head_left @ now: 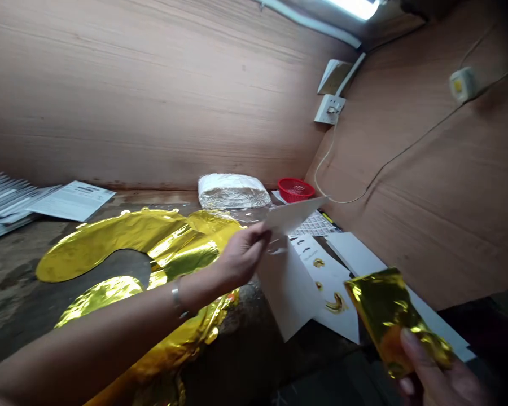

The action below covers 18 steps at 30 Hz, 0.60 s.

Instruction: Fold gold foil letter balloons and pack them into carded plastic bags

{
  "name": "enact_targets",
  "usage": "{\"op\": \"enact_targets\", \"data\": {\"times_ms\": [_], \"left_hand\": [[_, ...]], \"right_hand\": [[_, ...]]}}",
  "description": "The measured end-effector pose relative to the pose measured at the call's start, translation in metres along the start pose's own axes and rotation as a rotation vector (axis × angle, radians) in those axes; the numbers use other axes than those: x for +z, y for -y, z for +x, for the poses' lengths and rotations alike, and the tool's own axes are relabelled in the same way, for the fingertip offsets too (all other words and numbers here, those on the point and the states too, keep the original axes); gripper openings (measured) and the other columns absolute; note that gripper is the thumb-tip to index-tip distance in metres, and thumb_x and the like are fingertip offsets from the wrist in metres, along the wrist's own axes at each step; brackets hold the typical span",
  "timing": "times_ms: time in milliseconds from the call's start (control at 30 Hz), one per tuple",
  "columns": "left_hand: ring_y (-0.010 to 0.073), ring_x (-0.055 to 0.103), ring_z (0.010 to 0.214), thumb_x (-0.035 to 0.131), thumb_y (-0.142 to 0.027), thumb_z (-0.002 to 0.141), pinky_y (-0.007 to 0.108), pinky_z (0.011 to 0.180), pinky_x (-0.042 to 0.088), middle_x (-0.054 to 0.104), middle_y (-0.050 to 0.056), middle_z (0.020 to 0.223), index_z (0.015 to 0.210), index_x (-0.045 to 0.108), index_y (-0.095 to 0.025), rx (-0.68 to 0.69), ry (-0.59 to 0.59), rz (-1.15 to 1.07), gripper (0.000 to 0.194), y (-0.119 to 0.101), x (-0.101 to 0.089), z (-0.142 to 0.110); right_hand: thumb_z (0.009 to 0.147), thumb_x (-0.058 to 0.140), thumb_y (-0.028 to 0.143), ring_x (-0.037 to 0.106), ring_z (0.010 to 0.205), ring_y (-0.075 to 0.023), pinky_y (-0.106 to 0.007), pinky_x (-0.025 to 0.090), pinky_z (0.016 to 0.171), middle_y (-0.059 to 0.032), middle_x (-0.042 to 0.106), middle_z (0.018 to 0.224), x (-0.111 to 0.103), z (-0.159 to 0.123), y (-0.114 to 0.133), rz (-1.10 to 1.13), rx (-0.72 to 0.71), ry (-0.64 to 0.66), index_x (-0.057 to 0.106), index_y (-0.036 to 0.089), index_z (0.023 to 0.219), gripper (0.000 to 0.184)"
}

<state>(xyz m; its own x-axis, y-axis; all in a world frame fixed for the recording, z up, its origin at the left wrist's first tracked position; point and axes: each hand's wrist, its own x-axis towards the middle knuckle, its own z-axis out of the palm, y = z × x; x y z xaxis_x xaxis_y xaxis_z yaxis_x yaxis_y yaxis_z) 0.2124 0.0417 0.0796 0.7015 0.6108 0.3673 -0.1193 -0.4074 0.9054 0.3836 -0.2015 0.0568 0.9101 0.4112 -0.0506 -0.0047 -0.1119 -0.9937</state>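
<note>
My left hand point(244, 254) is closed on a white folded card point(285, 287), which stands tilted over the table. In my right hand point(434, 369), at the lower right, is a folded gold foil balloon point(389, 310), pinched between thumb and fingers. A large gold foil balloon point(122, 234), curved and flat, lies spread on the table under my left forearm, which hides part of it. Just beyond the held card lies a white printed card point(332, 304) with gold shapes on it.
Several white cards point(74, 200) lie fanned at the far left. Against the back wall sit a plastic-wrapped white stack point(235, 192) and a red basket point(296, 190). More white sheets point(355, 254) lie along the right wall. A cable runs from a wall socket point(330, 109).
</note>
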Motion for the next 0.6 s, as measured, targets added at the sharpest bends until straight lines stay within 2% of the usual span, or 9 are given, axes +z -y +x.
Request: {"op": "enact_targets", "data": {"times_ms": [67,133,200,267,400,500,600], "left_hand": [[0.0216,0.063,0.1,0.042,-0.039,0.098,0.03,0.088,0.049,0.068,0.009,0.111,0.118,0.062,-0.012,-0.12,-0.155,-0.116,0.039,-0.007,-0.041,-0.046],[0.0229,0.061,0.105,0.048,-0.045,0.095,0.03,0.089,0.048,0.068,0.008,0.114,0.117,0.063,-0.015,-0.235,-0.266,-0.118,0.04,-0.008,-0.078,-0.091],[0.024,0.059,0.106,0.051,-0.05,0.093,0.03,0.088,0.048,0.068,0.007,0.114,0.116,0.063,-0.016,-0.324,-0.359,-0.063,0.043,-0.004,-0.106,-0.13],[0.0246,0.06,0.103,0.053,-0.053,0.09,0.031,0.086,0.048,0.069,0.007,0.11,0.112,0.065,-0.016,-0.38,-0.431,-0.006,0.045,0.003,-0.124,-0.159],[0.0235,0.062,0.091,0.055,-0.054,0.088,0.032,0.08,0.049,0.07,0.006,0.097,0.107,0.064,-0.015,-0.443,-0.468,-0.09,0.044,0.018,-0.135,-0.19],[0.0216,0.063,0.085,0.052,-0.051,0.091,0.031,0.076,0.05,0.069,0.004,0.088,0.105,0.064,-0.016,-0.453,-0.458,-0.212,0.039,0.028,-0.13,-0.2],[0.0213,0.063,0.084,0.048,-0.048,0.094,0.029,0.075,0.05,0.069,0.003,0.086,0.101,0.066,-0.018,-0.433,-0.445,-0.144,0.037,0.031,-0.127,-0.206]], "right_hand": [[0.056,0.083,0.053,0.046,0.036,-0.0114,-0.024,0.037,0.029,0.0009,0.062,0.06,0.042,-0.021,0.006,-0.009,0.114,0.157,0.059,0.022,0.082,0.047],[0.063,0.078,0.058,0.046,0.036,-0.0099,-0.022,0.036,0.029,0.0025,0.06,0.059,0.086,-0.047,0.005,-0.056,0.163,0.457,0.059,0.02,0.089,0.05],[0.072,0.072,0.055,0.047,0.036,-0.0095,-0.02,0.037,0.032,0.0051,0.057,0.056,0.126,-0.073,0.0,-0.137,0.17,0.745,0.058,0.019,0.1,0.048],[0.078,0.068,0.048,0.05,0.038,-0.0103,-0.02,0.04,0.035,0.0076,0.054,0.055,0.158,-0.096,-0.005,-0.197,0.15,0.916,0.052,0.019,0.116,0.05],[0.08,0.063,0.039,0.053,0.038,-0.0131,-0.023,0.045,0.036,0.0079,0.057,0.057,0.196,-0.124,-0.016,-0.26,0.118,1.029,0.041,0.021,0.133,0.06],[0.08,0.061,0.035,0.054,0.037,-0.0151,-0.023,0.045,0.036,0.0093,0.054,0.048,0.21,-0.131,-0.024,-0.334,0.087,1.051,0.042,0.021,0.134,0.059],[0.078,0.061,0.033,0.053,0.036,-0.0155,-0.023,0.045,0.035,0.0103,0.051,0.043,0.218,-0.132,-0.031,-0.39,0.096,1.012,0.044,0.021,0.13,0.056]]}}
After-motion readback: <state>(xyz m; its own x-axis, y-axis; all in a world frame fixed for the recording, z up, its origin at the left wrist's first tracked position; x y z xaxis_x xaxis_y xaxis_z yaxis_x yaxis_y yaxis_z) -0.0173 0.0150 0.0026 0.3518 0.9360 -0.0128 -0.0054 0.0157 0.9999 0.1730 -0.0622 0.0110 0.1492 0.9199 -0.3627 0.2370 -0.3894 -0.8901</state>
